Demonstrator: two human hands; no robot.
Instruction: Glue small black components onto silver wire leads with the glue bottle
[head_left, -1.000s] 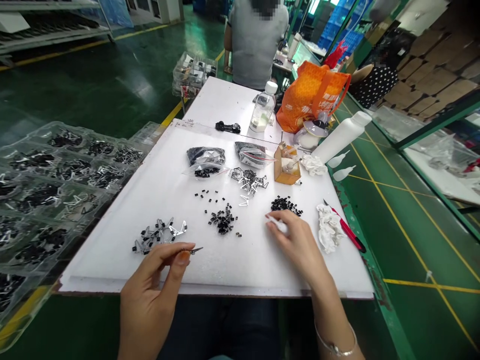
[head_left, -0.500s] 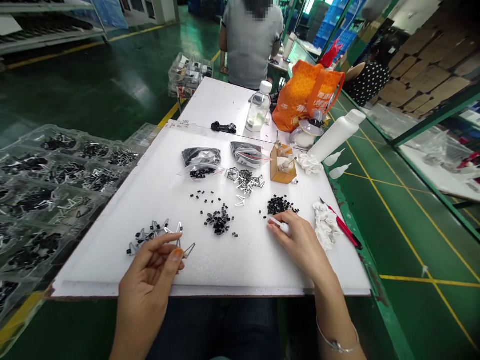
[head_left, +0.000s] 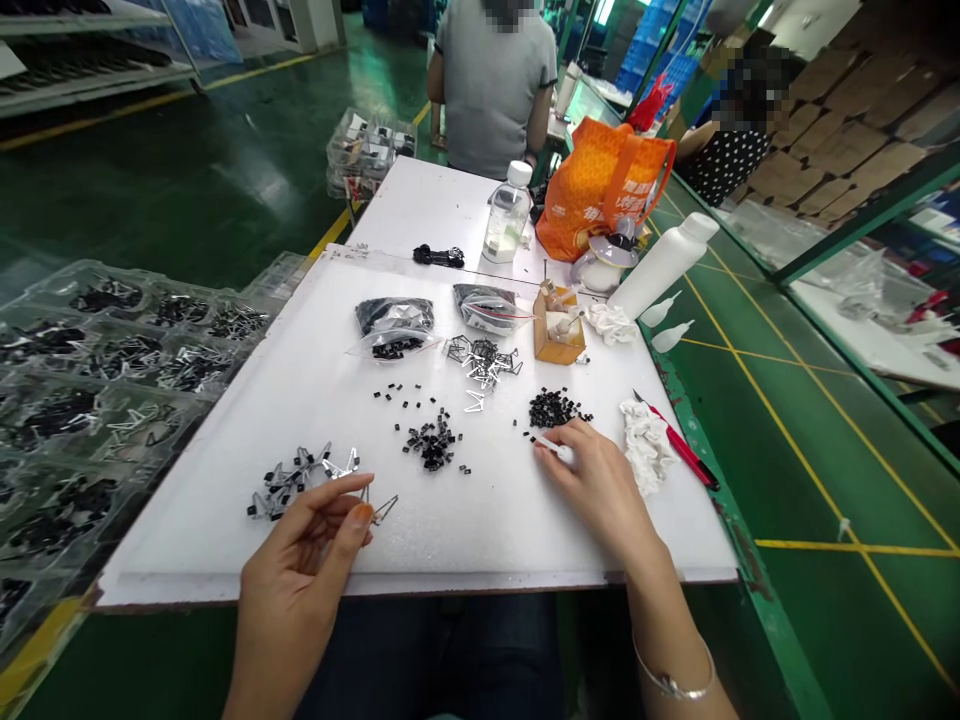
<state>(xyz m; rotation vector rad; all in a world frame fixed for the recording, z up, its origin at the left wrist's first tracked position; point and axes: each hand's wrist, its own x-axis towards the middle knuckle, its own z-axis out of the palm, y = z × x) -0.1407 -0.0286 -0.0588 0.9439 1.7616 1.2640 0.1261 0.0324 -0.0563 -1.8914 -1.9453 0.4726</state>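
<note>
My left hand (head_left: 304, 560) pinches a small black component with thin metal legs (head_left: 381, 510) between thumb and fingers, just right of a heap of similar legged parts (head_left: 300, 480) on the white foam board (head_left: 465, 530). My right hand (head_left: 596, 485) is shut on a small white dropper bottle (head_left: 561, 452), its nozzle pointing left. That tip is close to a pile of black pieces (head_left: 553, 408) but I cannot tell if it touches. Another black pile (head_left: 433, 443) and a tangle of metal-legged parts (head_left: 481, 360) lie between my hands and two zip bags (head_left: 394, 316).
Clear plastic trays of parts (head_left: 97, 400) lie left of the board. At the far side stand a cardboard box (head_left: 559, 330), a white bottle (head_left: 664, 265) and an orange bag (head_left: 604, 190). A red-handled knife (head_left: 679, 448) lies by a white cloth (head_left: 646, 445). A co-worker (head_left: 491, 90) sits beyond.
My left hand has turned the legged part, its fingers curling more around it. My right hand stays by the black pile. The whole view has slid slightly, with the far objects shifting left.
</note>
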